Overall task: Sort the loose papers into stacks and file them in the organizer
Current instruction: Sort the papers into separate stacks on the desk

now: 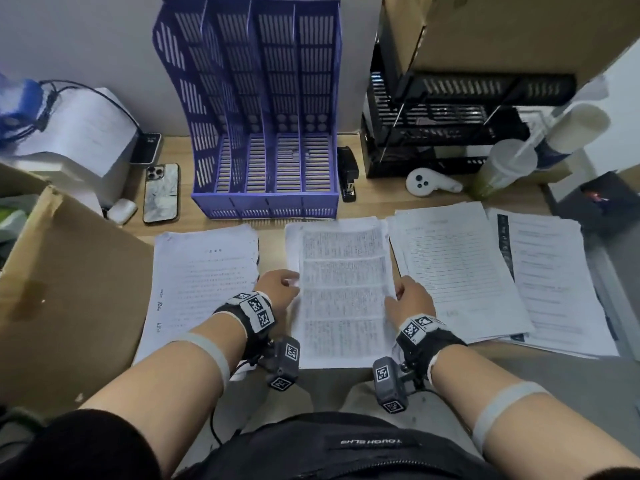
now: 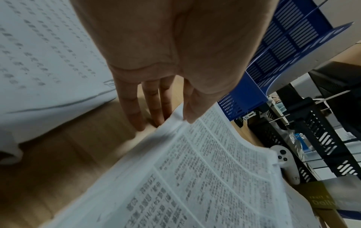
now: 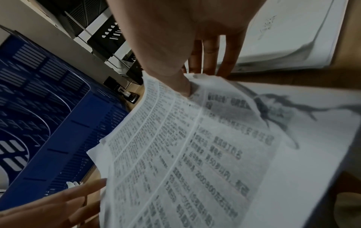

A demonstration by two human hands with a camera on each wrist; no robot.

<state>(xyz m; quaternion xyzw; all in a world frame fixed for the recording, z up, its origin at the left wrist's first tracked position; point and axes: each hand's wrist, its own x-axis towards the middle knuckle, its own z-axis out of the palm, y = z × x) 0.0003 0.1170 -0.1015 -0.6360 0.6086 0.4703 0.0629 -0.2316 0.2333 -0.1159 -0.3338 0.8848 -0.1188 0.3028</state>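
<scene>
Purple organizer (image 1: 266, 133) waits empty at the far worktop (image 1: 377, 199) as both hands flank the middle stack (image 1: 343, 292), left hand (image 2: 166, 61) with thumb on top and fingers (image 2: 132, 111) under its edge, right hand (image 3: 175, 46) pinching likewise, so squaring and lifting it comes next.

wooden desk (image 1: 377, 199), pale wall (image 1: 86, 36)

I am seeing black straps wrapping both wrists, each carrying white blocks printed with black square codes. A grey camera box (image 1: 284, 362) is hanging under the left wrist, another (image 1: 389, 384) under the right. Pale bands are circling both bare forearms; short black sleeves are showing.
</scene>
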